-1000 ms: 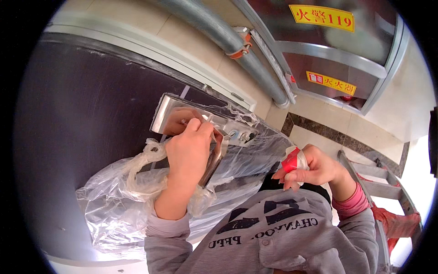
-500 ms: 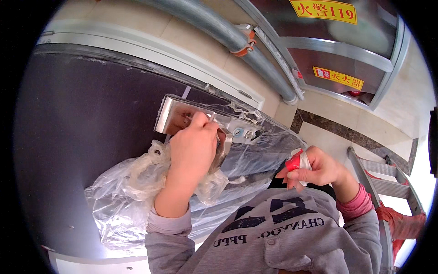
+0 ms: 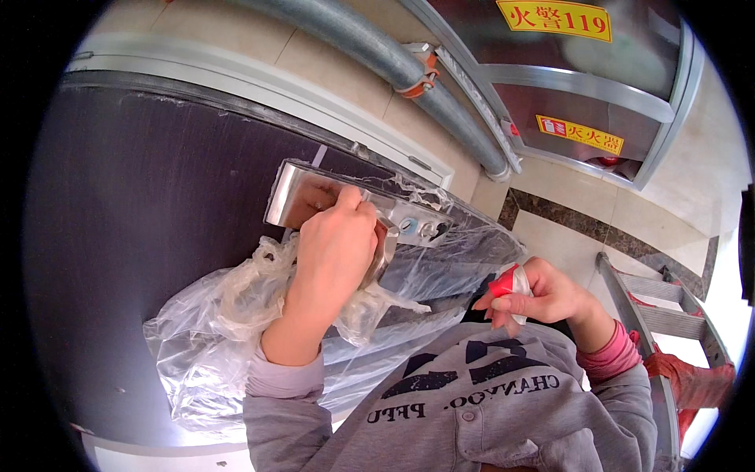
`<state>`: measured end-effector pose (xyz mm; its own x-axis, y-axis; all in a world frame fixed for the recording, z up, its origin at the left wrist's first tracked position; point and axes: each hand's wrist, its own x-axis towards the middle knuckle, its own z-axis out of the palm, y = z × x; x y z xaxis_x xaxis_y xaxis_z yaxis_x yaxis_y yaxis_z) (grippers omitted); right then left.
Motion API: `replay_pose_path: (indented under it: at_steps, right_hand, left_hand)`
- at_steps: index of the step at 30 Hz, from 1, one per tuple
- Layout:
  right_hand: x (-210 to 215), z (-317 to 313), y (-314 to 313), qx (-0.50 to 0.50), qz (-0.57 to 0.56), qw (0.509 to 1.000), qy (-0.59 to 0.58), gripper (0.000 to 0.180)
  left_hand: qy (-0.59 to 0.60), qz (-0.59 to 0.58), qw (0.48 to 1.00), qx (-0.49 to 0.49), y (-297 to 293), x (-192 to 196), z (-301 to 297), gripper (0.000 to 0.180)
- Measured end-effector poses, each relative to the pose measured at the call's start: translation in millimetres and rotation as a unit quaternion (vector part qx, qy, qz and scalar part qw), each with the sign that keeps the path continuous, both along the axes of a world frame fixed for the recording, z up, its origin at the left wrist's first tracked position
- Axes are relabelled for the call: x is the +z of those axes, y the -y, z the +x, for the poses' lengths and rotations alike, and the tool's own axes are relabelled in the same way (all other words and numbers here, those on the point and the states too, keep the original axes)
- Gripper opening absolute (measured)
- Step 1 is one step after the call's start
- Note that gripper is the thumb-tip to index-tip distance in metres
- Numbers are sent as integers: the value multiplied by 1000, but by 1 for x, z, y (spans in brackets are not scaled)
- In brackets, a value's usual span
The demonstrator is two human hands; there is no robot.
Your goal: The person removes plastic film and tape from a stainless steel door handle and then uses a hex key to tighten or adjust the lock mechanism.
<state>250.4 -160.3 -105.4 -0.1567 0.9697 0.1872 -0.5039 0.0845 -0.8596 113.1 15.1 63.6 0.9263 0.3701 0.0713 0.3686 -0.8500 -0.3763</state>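
Observation:
My left hand (image 3: 334, 252) is closed around the shiny metal door handle (image 3: 292, 191) on the dark door (image 3: 149, 220), gripping its lever near the lock plate with round holes (image 3: 417, 224). Crumpled clear plastic wrap (image 3: 220, 322) hangs from the handle below my wrist. My right hand (image 3: 543, 295) is held off to the right, in front of my grey sweatshirt, fingers pinched on a small red and white object (image 3: 507, 283); what that object is cannot be told.
A grey pipe (image 3: 393, 63) with an orange clamp runs along the tiled wall beyond the door frame (image 3: 259, 86). A metal-framed cabinet with yellow signs (image 3: 582, 134) stands at the upper right. An aluminium ladder (image 3: 653, 315) leans at the right.
My left hand has shifted slightly along the handle and the view has swung a little; my right hand stays off to the right with the small object.

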Motion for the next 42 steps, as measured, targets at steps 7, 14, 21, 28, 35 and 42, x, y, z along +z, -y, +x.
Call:
replay_pose_path:
  at_steps: [7, 14, 21, 28, 35, 42]
  right_hand:
    - [-12, -5, 0, -17, -3, 1000, 0, 21]
    - [-16, -7, -1, -23, 8, 1000, -4, 20]
    - [-11, 1, 8, -6, -30, 999, -19, 22]
    - [6, 5, -12, -241, 159, 865, 411, 39]
    - [9, -17, -13, -191, 246, 779, 544, 45]
    - [13, -41, -18, -208, 308, 723, 583, 42]
  left_hand:
    - [-29, -28, 997, -68, -3, 4, -20, 10]
    - [-73, -43, 989, -121, -6, 6, -38, 12]
    - [-165, -69, 979, -102, -13, 6, -47, 14]
    - [155, -201, 965, -73, 47, 23, -44, 16]
    - [205, -609, 766, 38, 34, -84, -29, 8]
    - [96, -860, 453, 214, 16, -82, -32, 6]
